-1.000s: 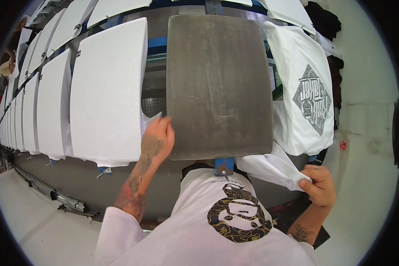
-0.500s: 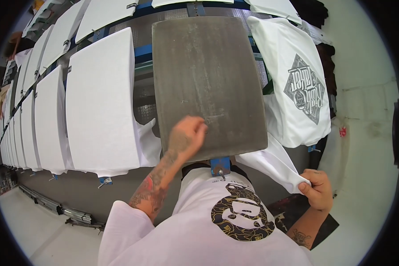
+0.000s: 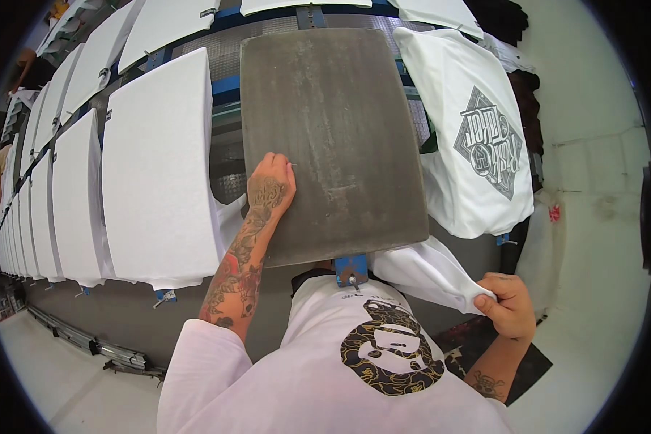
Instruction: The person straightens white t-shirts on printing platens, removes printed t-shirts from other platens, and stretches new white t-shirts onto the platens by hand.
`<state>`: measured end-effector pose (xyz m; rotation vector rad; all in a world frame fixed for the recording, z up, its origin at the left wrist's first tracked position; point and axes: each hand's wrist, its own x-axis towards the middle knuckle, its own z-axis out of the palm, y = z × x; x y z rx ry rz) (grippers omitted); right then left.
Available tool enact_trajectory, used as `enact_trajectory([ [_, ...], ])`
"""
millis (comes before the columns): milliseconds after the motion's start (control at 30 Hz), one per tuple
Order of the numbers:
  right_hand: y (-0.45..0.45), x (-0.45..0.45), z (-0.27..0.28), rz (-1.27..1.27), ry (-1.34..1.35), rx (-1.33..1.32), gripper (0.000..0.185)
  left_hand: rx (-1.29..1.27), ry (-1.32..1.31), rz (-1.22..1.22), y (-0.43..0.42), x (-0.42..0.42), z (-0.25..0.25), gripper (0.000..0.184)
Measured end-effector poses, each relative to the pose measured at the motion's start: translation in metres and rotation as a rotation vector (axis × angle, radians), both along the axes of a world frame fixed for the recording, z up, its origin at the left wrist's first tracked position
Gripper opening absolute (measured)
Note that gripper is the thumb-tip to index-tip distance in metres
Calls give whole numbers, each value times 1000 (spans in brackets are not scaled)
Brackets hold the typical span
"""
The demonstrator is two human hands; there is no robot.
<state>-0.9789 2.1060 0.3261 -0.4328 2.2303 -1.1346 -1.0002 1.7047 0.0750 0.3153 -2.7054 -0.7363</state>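
Note:
My left hand (image 3: 271, 181) rests on the left side of a bare grey printing platen (image 3: 333, 123), its fingers curled together. By its fingertips shows a tiny pale scrap of thread (image 3: 294, 165); whether the fingers pinch it, I cannot tell. At the lower right, my right hand (image 3: 510, 305) grips the end of a loose white cloth (image 3: 430, 273), pulled out in a fold below the platen. This cloth looks like part of a T-shirt and runs up toward the printed white T-shirt (image 3: 470, 137) on the right, but their join is hidden.
White shirts on platens (image 3: 155, 166) line up to the left and along the far side. A blue bracket with a bolt (image 3: 351, 273) sits under the grey platen's near edge, close to my body. Metal rails (image 3: 94, 340) lie at lower left. A pale wall (image 3: 593, 145) stands right.
My left hand has moved left and slightly away from me across the platen, to beside the thread. My right hand keeps its grip on the white cloth. The view has shifted slightly.

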Motion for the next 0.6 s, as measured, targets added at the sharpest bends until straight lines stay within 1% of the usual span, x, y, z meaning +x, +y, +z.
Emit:
enact_trajectory([
  [67, 1, -1, -3, 40, 8, -14, 23, -78, -16, -51, 0, -4, 0, 11],
  [200, 5, -5, -1, 113, 15, -22, 21, -20, 16, 27, -11, -4, -5, 12],
  [267, 12, -7, 1, 134, -79, -9, 18, 249, -6, 155, -19, 14, 4, 16],
  [333, 23, -8, -3, 164, -112, -27, 17, 329, 117, 278, -25, 60, -2, 21],
  [400, 37, -10, -12, 195, -149, -47, 16, 410, -19, 464, -18, 128, -6, 26],
  [433, 44, -11, -18, 222, -156, -53, 17, 404, -56, 522, -13, 166, -24, 32],
  [467, 51, -13, -22, 254, -164, -58, 18, 349, -153, 563, 1, 204, -37, 36],
  [500, 57, -16, -25, 276, -161, -62, 18, 277, -261, 566, 16, 243, -62, 38],
  [533, 61, -19, -27, 332, -147, -66, 18, 387, -506, 568, 45, 275, -56, 38],
  [567, 64, -20, -30, 385, -132, -70, 19, 309, -791, 459, 78, 306, -59, 35],
  [600, 65, -21, -32, 403, -124, -79, 19, -76, -1326, -201, 95, 360, -132, 29],
])
